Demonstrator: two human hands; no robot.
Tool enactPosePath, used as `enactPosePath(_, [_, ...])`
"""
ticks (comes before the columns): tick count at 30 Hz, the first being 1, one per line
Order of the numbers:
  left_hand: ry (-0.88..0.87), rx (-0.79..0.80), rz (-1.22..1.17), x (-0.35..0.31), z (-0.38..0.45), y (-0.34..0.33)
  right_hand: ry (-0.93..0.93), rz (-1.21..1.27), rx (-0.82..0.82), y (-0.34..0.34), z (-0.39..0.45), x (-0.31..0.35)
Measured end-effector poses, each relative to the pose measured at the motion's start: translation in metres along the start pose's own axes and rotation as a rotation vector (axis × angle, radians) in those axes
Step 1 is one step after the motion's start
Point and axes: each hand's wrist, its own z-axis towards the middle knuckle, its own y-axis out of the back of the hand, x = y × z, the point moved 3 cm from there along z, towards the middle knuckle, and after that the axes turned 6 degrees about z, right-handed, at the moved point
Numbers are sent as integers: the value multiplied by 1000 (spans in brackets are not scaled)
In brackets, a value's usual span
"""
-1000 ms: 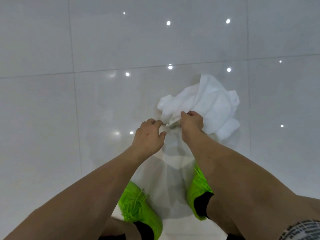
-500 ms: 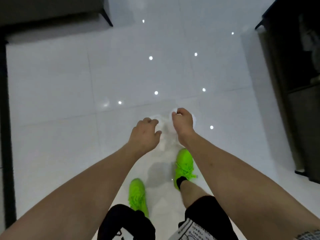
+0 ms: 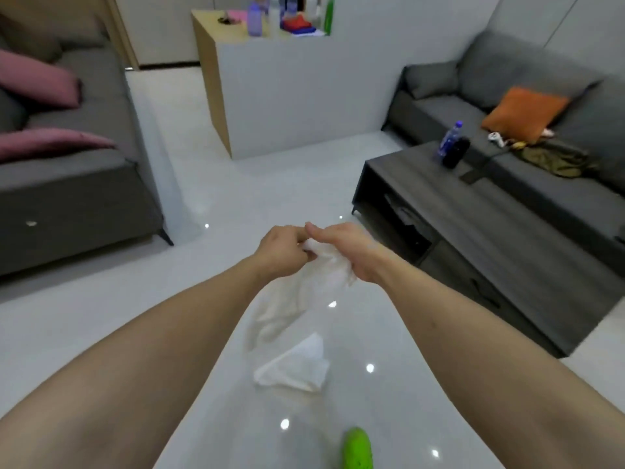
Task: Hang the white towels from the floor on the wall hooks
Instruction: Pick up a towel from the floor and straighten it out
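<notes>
I hold a white towel (image 3: 304, 292) up in front of me with both hands. My left hand (image 3: 282, 253) pinches its top edge and my right hand (image 3: 348, 248) grips the cloth beside it. The towel hangs down between my forearms, blurred by motion. A second white towel (image 3: 294, 365) lies crumpled on the glossy white floor below. No wall hooks are in view.
A dark coffee table (image 3: 473, 238) with a bottle stands to the right, a grey sofa (image 3: 541, 130) behind it. Another grey sofa (image 3: 67, 177) with pink cushions is on the left. A white counter (image 3: 287, 96) stands ahead. My green shoe (image 3: 357, 448) shows below.
I have straightened up from the floor with the towel lifted in both hands. My view has swung from the floor up to the room.
</notes>
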Motion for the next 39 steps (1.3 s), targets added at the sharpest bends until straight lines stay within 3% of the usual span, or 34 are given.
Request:
enactPosePath(3, [-72, -100, 14, -60, -7, 15, 89, -136, -41, 54, -43, 20])
enactPosePath(5, [-98, -145, 29, -94, -7, 21, 89, -437, -97, 90, -61, 22])
enactPosePath(8, [-123, -214, -6, -154, -2, 22, 120, -672, -291, 150, -90, 20])
enactPosePath(13, [-229, -143, -55, -276, 4, -17, 386, -194, -466, 253, -147, 33])
enactPosePath(16, [-305, -56, -123, -353, 2, -61, 493, -155, -468, 306, -181, 41])
enactPosePath(22, [-345, 94, -338, -467, 11, -119, 515, 12, -497, 414, -220, 15])
enactPosePath(26, [-318, 31, -391, -518, 34, -145, 535, 158, -504, 474, -232, 1])
enactPosePath(31, [-336, -88, -434, -562, 76, -155, 437, -15, -388, 535, -228, -15])
enactPosePath(35, [-450, 109, -304, -594, 114, -165, 418, -188, -473, 572, -197, -8])
enactPosePath(39, [-503, 171, -134, -610, 173, -170, 409, -335, -458, 611, -149, 14])
